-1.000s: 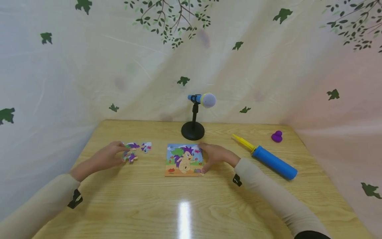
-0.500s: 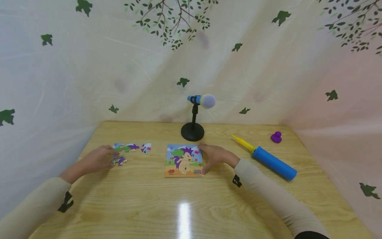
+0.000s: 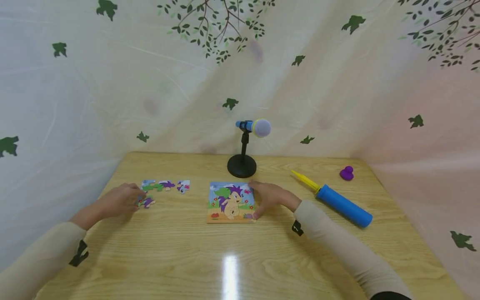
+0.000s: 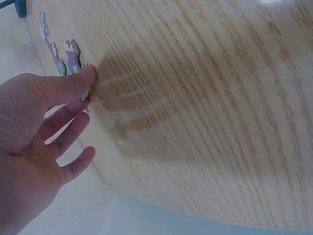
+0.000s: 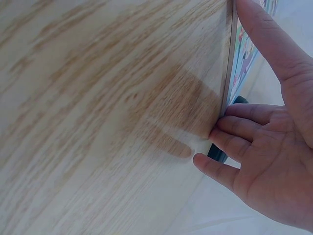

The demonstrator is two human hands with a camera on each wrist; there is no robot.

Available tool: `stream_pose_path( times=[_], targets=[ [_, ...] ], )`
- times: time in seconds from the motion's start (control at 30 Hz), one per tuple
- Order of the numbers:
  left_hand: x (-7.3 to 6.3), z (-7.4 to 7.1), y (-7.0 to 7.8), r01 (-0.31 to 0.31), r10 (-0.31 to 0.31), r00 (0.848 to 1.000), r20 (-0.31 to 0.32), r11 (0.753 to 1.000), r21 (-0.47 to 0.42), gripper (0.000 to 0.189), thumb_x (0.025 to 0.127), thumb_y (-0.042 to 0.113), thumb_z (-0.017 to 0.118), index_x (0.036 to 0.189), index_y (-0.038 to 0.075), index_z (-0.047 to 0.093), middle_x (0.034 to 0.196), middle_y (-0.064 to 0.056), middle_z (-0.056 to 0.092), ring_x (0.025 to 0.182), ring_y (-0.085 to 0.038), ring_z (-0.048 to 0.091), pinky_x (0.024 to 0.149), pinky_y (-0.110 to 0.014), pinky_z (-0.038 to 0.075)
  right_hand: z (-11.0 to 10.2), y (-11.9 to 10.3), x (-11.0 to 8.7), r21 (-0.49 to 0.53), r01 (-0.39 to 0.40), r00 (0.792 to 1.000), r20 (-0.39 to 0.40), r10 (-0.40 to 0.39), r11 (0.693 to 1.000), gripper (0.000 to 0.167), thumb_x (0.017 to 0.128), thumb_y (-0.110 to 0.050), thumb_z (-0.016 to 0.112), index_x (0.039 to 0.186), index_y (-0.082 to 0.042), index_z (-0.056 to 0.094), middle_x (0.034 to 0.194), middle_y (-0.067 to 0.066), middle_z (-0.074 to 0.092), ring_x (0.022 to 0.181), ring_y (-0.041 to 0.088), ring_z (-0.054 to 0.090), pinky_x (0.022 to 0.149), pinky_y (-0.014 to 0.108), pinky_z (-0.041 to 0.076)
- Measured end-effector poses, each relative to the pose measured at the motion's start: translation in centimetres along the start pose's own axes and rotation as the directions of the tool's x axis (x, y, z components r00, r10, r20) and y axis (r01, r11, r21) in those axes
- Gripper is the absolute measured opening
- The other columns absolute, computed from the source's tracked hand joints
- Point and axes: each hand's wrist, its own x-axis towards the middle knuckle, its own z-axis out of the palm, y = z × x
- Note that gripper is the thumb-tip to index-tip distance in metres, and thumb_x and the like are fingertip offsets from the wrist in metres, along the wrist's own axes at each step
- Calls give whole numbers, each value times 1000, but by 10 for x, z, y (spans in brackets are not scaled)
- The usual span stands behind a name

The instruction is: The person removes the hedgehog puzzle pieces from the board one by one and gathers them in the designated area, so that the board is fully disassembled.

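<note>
My left hand (image 3: pixel 121 201) pinches the left end of a jigsaw puzzle piece (image 3: pixel 147 202) with purple and green print, low at the table's left side. Thumb and fingertips partly hide it; its purple end (image 4: pixel 73 55) shows past the thumb in the left wrist view. Just behind lies a row of puzzle pieces (image 3: pixel 166 185). At the table's middle is a square picture board (image 3: pixel 232 203) with a purple-spined hedgehog. My right hand (image 3: pixel 273 196) rests against its right side, thumb near the front corner, fingers fairly straight at the back corner (image 5: pixel 239 129).
A blue toy microphone (image 3: pixel 261 128) on a black stand (image 3: pixel 241 166) stands behind the board. To the right lie a blue hand pump (image 3: pixel 344 205) with a yellow nozzle and a small purple object (image 3: pixel 346 173). A printed curtain (image 3: pixel 180 104) hangs behind the wooden table (image 3: pixel 180 258).
My left hand has moved left with the pinched puzzle piece, revealing more of the row behind. The right hand and the board have stayed in place.
</note>
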Motion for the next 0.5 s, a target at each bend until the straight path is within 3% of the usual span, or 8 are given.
stream_pose_path(
  times=[0.17, 0.5],
  targets=[
    [1, -1, -1, -1, 1, 1000, 18, 1000, 5, 35, 75, 7, 86, 106, -2, 74, 101, -18, 70, 91, -37, 66, 80, -54, 56, 0, -1, -1, 8, -4, 1000, -2, 4, 1000, 114, 73, -43, 92, 158, 0, 29, 166, 20, 27, 153, 36, 31, 125, 49, 28],
    [4, -8, 4, 54, -52, 996, 68, 998, -25, 43, 74, 9, 87, 111, -8, 72, 104, -20, 69, 94, -38, 65, 84, -56, 55, -1, -1, -2, 15, 7, 1000, -8, -7, 1000, 113, 73, -42, 91, 157, 2, 30, 166, 21, 28, 152, 38, 31, 125, 50, 28]
  ],
)
